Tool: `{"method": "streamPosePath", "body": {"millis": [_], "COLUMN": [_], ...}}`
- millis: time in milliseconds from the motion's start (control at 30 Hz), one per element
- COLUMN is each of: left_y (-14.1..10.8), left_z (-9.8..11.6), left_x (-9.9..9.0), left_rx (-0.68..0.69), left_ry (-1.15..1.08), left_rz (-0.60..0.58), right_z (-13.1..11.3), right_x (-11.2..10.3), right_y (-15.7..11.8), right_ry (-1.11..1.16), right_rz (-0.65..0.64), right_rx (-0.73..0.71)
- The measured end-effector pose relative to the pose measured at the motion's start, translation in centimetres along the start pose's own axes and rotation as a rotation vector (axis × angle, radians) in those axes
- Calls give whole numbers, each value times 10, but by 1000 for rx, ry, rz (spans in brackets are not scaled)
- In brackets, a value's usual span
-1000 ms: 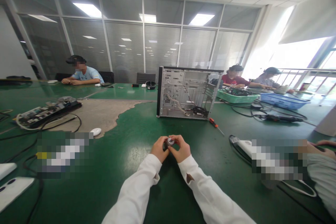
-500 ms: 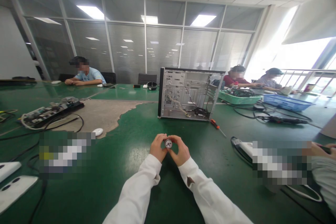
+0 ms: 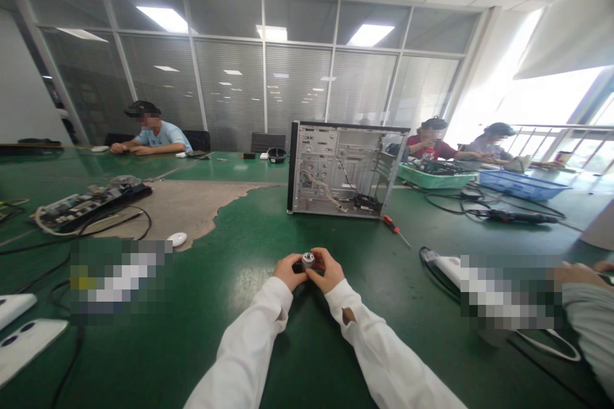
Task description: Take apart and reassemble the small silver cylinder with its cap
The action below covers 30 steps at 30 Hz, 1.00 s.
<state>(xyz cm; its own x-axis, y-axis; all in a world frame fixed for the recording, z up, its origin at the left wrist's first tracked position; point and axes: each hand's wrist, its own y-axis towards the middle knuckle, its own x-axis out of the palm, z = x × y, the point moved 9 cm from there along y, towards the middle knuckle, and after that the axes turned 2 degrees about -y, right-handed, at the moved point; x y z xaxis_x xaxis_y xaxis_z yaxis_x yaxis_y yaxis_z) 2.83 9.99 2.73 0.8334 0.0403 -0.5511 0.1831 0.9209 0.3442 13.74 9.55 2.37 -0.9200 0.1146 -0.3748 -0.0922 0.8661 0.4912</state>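
A small silvery cylinder (image 3: 307,261) with a recessed round end is held low over the table in front of me. My right hand (image 3: 326,270) pinches it from the right, thumb in front and fingers behind. My left hand (image 3: 290,273) is closed against its left side, with a dark patch showing between the fingers and the cylinder. Its exact kind is too small to make out. Beyond my hands stands an open computer case (image 3: 336,169), its bare metal inside and some cables facing me. An orange-handled screwdriver (image 3: 392,225) lies by its right corner.
A power strip (image 3: 96,201) with plugs and black cables lies left, near a white mouse-like object (image 3: 177,239). Green basket (image 3: 439,179) and blue basket (image 3: 522,186) stand back right. A co-worker's hand (image 3: 578,273) is at the right edge; other people sit across the table.
The cylinder has tilted so its round end now faces more upward. My left hand's fingers have shifted lower and left around it. The view has moved slightly.
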Motion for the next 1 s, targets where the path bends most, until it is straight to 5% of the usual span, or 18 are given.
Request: {"method": "streamPosePath", "body": {"millis": [400, 1000], "left_y": [-1, -6], "left_z": [-4, 2], "left_x": [5, 11], "left_rx": [-8, 7], "left_ry": [-240, -205], "left_rz": [-35, -126], "right_z": [-13, -28], "right_x": [-2, -12], "right_y": [-1, 2], "right_ry": [-20, -87], "right_rz": [-19, 23], "right_rx": [-29, -102]}}
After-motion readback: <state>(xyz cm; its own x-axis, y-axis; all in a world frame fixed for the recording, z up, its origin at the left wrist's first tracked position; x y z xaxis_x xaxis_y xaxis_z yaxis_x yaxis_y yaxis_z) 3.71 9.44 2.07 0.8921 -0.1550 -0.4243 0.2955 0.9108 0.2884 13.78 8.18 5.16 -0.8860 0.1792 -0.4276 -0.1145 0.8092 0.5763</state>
